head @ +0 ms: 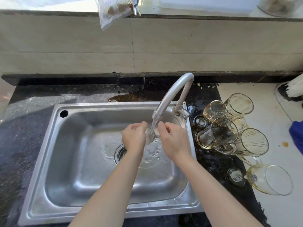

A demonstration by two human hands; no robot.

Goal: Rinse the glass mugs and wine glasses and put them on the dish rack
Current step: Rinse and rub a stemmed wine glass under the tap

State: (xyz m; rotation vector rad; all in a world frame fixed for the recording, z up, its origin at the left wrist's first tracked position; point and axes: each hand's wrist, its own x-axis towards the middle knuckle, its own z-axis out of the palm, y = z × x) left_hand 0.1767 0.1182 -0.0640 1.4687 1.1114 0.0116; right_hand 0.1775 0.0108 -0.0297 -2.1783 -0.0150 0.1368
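Broadly, the dark surface (32, 128) carries a steel sink (98, 106), and along the sink's right edge lies a heap of glass mugs (224, 133), most tipped on their sides. At the sink's far right corner the faucet (172, 94) runs water. Under the stream, the left hand (133, 139) and right hand (174, 142) hold a small clear glass (151, 136), the fingers (142, 125) of both curled round it.

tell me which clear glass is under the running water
The clear glass that the left hand and right hand hold over the steel sink; the other glasses lie heaped beside it.
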